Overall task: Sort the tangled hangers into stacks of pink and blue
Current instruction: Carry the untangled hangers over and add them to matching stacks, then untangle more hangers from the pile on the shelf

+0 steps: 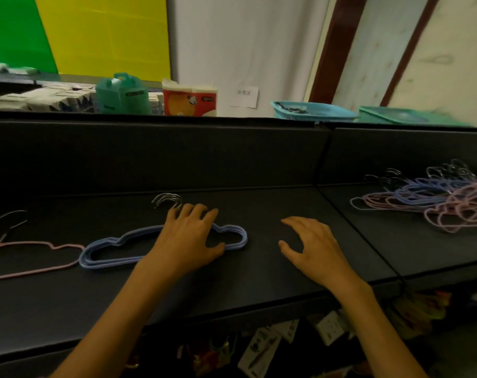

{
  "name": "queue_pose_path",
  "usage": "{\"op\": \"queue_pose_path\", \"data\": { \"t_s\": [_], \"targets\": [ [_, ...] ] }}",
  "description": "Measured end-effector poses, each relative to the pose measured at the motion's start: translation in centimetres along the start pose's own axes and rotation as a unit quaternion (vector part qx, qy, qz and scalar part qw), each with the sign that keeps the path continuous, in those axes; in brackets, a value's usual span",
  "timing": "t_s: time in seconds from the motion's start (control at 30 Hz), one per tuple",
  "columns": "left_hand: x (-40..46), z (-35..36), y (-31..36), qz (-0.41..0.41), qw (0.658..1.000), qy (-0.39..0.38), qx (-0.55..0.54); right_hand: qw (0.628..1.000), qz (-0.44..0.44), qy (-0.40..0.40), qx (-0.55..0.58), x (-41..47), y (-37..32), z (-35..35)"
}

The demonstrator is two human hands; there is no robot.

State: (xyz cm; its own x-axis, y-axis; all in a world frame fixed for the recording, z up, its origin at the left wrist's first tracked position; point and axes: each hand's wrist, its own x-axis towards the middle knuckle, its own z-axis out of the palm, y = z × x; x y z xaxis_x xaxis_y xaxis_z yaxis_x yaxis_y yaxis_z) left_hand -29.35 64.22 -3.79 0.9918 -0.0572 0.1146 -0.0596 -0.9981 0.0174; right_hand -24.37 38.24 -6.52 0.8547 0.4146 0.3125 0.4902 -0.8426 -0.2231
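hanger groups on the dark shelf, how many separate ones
3: pink stack at far left, blue stack under the left hand, tangled pile at right. Single hangers overlap, so some stay hidden.

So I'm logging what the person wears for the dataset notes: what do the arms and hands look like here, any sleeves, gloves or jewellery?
Both forearms are bare as far as the frame shows: no sleeves in view. The left hand and right hand wear no gloves, and no rings, watch or bracelets can be seen. Nails look short and unpainted, though the picture is slightly blurred.
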Motion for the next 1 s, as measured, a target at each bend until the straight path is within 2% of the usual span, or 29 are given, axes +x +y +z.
{"op": "queue_pose_path", "data": {
  "t_s": [0.23, 0.5, 0.8, 1.0],
  "targets": [
    [3.4, 0.9, 7.0, 0.078, 0.997, -0.005, -0.02, 0.995, 0.09, 0.022, -0.036, -5.2, 5.2, -3.2],
    [7.9, 1.4, 19.0, 0.19, 0.981, 0.007, -0.049, 0.981, 0.178, 0.042, -0.065, -11.2, 15.3, -7.5],
    [13.5, 1.9, 36.6, 0.22, 0.973, 0.031, -0.06, 0.971, 0.216, 0.061, -0.079, -16.7, 31.3, -13.4],
    [16.4, 2.9, 45.9, 0.226, 0.97, 0.044, -0.078, 0.97, 0.222, 0.06, -0.076, -19.0, 41.4, -15.9]
  ]
}}
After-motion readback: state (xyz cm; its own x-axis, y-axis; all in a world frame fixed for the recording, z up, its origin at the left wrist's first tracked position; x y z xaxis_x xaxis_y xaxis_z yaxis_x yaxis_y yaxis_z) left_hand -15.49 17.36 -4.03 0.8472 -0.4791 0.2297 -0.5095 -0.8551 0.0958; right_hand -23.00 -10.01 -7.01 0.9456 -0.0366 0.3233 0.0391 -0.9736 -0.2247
